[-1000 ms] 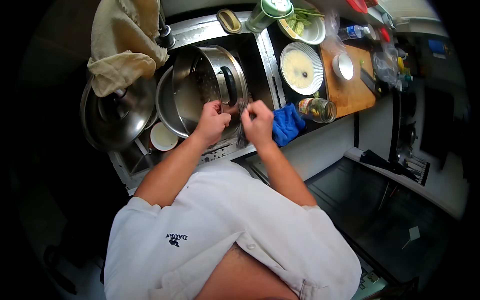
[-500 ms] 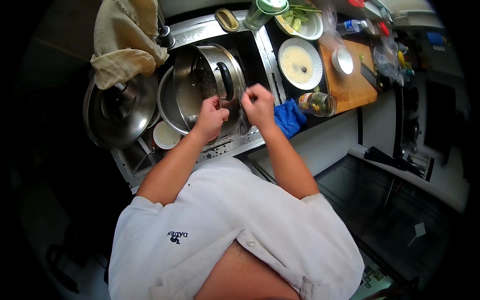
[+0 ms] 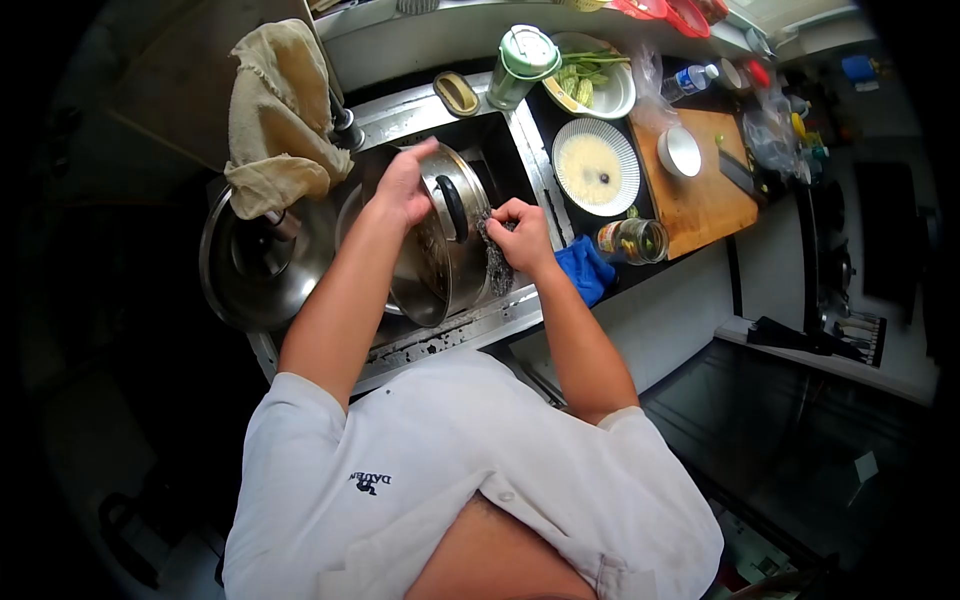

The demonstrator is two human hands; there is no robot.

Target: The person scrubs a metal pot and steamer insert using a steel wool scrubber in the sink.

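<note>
A steel pot (image 3: 473, 190) with a black side handle (image 3: 452, 208) is tilted on its side over the sink. My left hand (image 3: 403, 188) grips its rim on the upper left, fingers partly hidden behind it. Pressed against the outer wall, to the right of the handle, is a steel wool scrubber (image 3: 499, 268), with my right hand (image 3: 516, 236) closed around its upper part. Behind my left forearm another steel basin, only partly visible, sits in the sink.
A large steel lid (image 3: 228, 285) and a draped beige cloth (image 3: 280, 110) are at left. On the right stand a fluted plate (image 3: 625, 165), a glass jar (image 3: 640, 242), a blue cloth (image 3: 584, 272) and a cutting board (image 3: 700, 215) with a white bowl (image 3: 679, 152). A green-lidded container (image 3: 515, 75) stands behind.
My left hand has moved up and away along the pot's rim, and the pot has turned with its opening more toward the lower left. My right hand stays at the pot's outer wall with the scrubber.
</note>
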